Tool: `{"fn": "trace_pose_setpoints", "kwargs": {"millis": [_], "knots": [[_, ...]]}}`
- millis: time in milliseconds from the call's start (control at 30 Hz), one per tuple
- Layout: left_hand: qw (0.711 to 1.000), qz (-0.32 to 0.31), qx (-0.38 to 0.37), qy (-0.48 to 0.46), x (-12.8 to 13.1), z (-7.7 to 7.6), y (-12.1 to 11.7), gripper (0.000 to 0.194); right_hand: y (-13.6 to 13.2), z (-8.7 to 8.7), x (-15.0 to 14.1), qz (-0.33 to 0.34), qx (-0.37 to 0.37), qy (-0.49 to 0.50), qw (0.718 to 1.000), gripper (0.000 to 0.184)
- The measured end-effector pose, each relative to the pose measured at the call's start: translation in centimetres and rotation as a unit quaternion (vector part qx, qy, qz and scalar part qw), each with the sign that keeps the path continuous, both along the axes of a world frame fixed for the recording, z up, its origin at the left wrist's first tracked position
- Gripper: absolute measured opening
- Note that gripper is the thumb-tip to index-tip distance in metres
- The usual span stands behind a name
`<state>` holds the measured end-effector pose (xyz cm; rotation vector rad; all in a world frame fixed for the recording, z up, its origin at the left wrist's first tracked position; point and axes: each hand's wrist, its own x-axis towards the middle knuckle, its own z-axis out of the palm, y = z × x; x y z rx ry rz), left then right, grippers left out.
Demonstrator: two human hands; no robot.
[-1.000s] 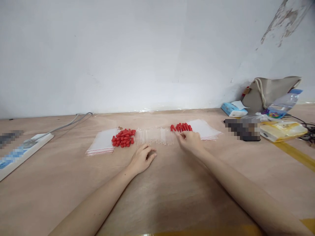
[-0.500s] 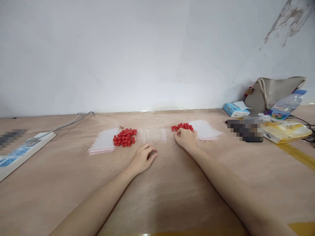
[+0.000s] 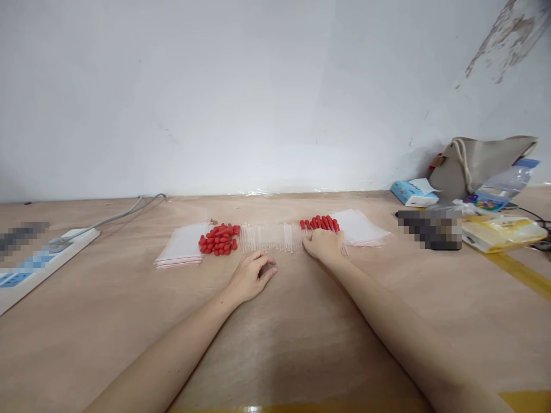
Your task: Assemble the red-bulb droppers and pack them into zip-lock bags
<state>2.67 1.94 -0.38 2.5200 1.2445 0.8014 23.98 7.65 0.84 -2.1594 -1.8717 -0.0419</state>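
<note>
A row of clear plastic tubes (image 3: 271, 237) lies on the wooden table (image 3: 275, 332). A pile of loose red rubber bulbs (image 3: 218, 240) sits at its left end, and several tubes with red bulbs fitted (image 3: 321, 222) lie at its right end. My right hand (image 3: 323, 245) rests on the right end of the row, fingers curled over the tubes beside the fitted ones; what it grips is hidden. My left hand (image 3: 252, 276) lies on the table just in front of the row, fingers loosely curled, holding nothing I can see.
Stacks of small clear zip bags lie at the left (image 3: 181, 251) and right (image 3: 359, 227) of the row. A power strip (image 3: 38, 263) with a grey cable sits far left. A tissue pack (image 3: 413, 194), a cloth bag (image 3: 477, 160) and yellow packets (image 3: 501, 231) crowd the right.
My right hand has drawn back from the red-bulbed tubes and settled lower on the right end of the clear tube row. The left hand has stayed in place.
</note>
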Motion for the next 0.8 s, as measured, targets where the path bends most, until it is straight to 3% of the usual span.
{"fn": "trace_pose_setpoints", "kwargs": {"millis": [100,200,333,433,567,800], "knots": [[0.999,0.034,0.039,0.005,0.0,0.1,0.1,0.018,-0.2,0.0,0.1,-0.004,0.028,0.013,1.000,0.029],[0.985,0.125,0.117,0.018,-0.8,0.7,0.7,0.017,-1.0,-0.5,0.3,0.019,0.108,0.038,0.993,0.026],[0.946,0.265,0.182,0.043,-3.4,2.3,2.5,0.016,-3.3,-1.8,0.6,0.106,0.228,0.040,0.967,0.021],[0.925,0.325,0.182,0.070,-5.8,3.3,3.9,0.019,-5.2,-2.3,0.9,0.195,0.270,0.036,0.942,0.019],[0.923,0.306,0.180,0.149,-8.1,3.8,5.3,0.024,-6.5,-2.3,1.1,0.285,0.271,0.038,0.919,0.017],[0.928,0.265,0.156,0.209,-8.8,3.6,6.4,0.026,-6.2,-2.3,0.9,0.324,0.249,0.059,0.911,0.014]]}}
